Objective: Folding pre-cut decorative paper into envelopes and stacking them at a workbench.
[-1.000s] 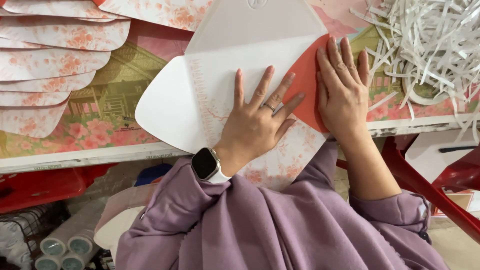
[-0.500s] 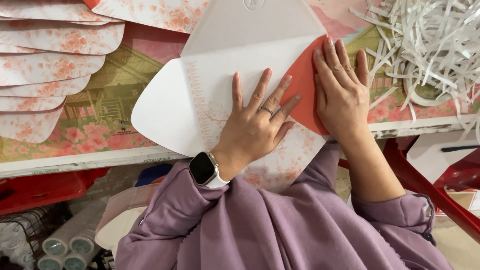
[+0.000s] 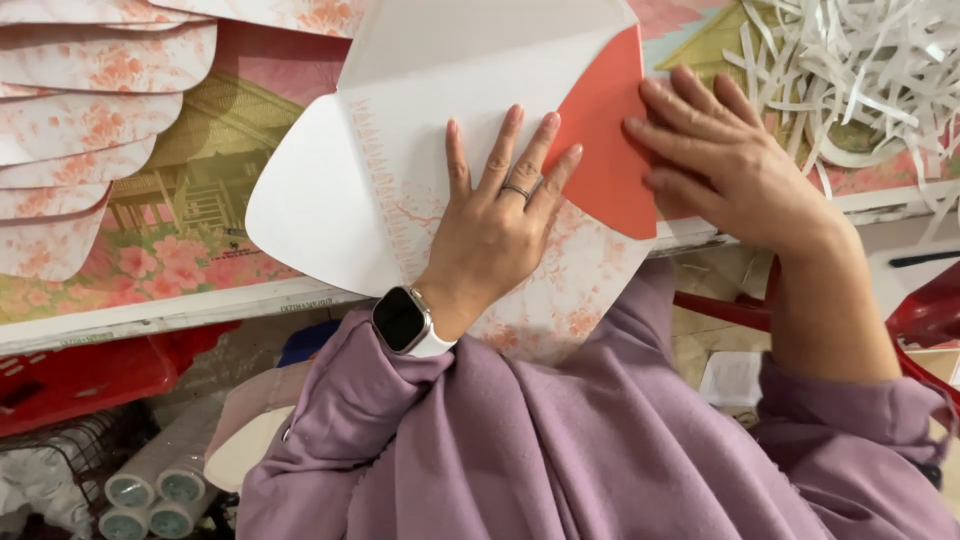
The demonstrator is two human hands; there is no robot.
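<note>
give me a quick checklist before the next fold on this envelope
1. Left hand flat on the envelope, pinning it: ok.
2. Right hand pressing the red side flap inward: ok.
3. Opposite white flap open and unobstructed: ok.
4. Paper strips clear of the envelope: ok.
5. Stacked sheets clear of the fold: ok.
6. Glue on the flap: cannot tell.

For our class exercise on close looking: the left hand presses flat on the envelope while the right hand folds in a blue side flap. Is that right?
Not quite. The head view shows the flap is red, not blue. The left hand does press flat on the envelope, and the right hand folds the flap in.
</note>
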